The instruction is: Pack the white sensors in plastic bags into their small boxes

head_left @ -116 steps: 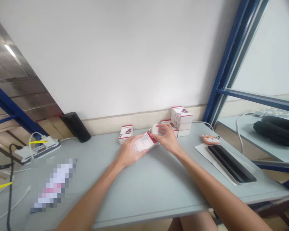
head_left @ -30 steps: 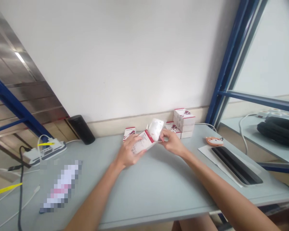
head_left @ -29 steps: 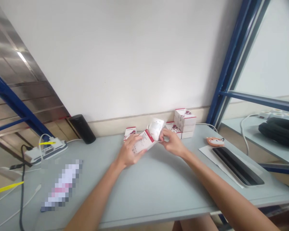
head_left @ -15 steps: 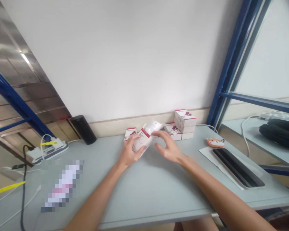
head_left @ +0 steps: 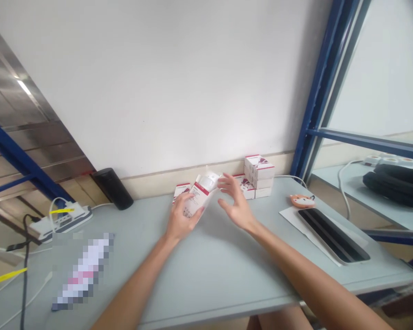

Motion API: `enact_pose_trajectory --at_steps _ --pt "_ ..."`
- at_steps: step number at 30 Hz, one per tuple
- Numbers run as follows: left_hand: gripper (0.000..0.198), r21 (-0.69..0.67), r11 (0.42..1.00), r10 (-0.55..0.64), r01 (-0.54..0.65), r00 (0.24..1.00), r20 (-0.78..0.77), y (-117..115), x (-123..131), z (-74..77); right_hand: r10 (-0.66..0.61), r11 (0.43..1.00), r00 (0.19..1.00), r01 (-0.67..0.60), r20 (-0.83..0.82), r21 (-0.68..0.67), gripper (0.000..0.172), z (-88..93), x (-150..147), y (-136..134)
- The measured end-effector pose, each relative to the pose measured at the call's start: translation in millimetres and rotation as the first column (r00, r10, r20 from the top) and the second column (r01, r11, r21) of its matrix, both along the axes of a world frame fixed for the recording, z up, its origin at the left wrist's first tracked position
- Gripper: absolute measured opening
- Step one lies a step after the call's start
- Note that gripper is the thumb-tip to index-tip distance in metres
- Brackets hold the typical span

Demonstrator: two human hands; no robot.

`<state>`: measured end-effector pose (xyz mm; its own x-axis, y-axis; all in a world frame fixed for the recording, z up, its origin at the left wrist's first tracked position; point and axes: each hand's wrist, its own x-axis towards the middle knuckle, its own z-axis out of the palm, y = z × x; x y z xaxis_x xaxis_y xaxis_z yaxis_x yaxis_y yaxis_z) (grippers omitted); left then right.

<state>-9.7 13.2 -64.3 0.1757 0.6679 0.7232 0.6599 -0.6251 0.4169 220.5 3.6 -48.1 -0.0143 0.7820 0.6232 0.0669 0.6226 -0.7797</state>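
A white and red box (head_left: 197, 200) is tilted above the table, and my left hand (head_left: 181, 217) is wrapped round it. From its open top end sticks a white item (head_left: 208, 181) in what looks like clear wrapping. My right hand (head_left: 237, 202) is just right of that end, fingers apart; whether its fingertips touch the wrapping I cannot tell. Behind my left hand stands a similar small box (head_left: 181, 189). More of these boxes are stacked (head_left: 259, 172) against the wall, behind my right hand.
On the grey table (head_left: 206, 275) are a black cylinder (head_left: 113, 189), a power strip (head_left: 66, 222) with cables, and a blurred-out item (head_left: 86, 270). To the right lie an orange and white object (head_left: 302, 200) and a dark flat device (head_left: 333, 234) on white paper.
The view has shifted slightly. My right hand's fingers are spread wider beside the open end of the box. My left hand keeps its hold on the box.
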Motion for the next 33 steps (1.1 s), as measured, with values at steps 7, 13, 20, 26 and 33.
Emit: enact_pose_trajectory --at_steps 7,13,20,26,33 --pt "0.048 0.092 0.995 -0.033 0.037 0.998 -0.049 1.1 3.9 -6.6 -0.134 0.986 0.972 0.15 0.193 -0.067 0.062 -16.5 4.5 14.9" --pt "0.069 0.121 0.984 -0.118 0.129 0.989 -0.094 0.0 9.1 -13.7 -0.082 0.994 0.949 0.057 0.305 0.091 0.057 -7.4 10.3 6.7" --pt "0.099 -0.031 0.99 -0.139 0.14 0.99 0.038 -3.8 10.9 -5.2 -0.015 0.988 0.921 -0.046 0.39 0.147 0.055 11.5 0.5 -15.0" --pt "0.072 0.003 0.996 -0.088 0.088 0.995 0.044 -12.0 16.3 9.9 -0.361 0.93 0.897 0.329 0.254 0.161 0.043 5.8 23.1 8.8" --pt "0.058 0.158 0.981 -0.101 0.109 0.993 -0.057 -10.2 15.1 10.4 -0.55 0.804 0.517 0.541 0.656 0.247 0.025 -31.0 58.5 43.9"
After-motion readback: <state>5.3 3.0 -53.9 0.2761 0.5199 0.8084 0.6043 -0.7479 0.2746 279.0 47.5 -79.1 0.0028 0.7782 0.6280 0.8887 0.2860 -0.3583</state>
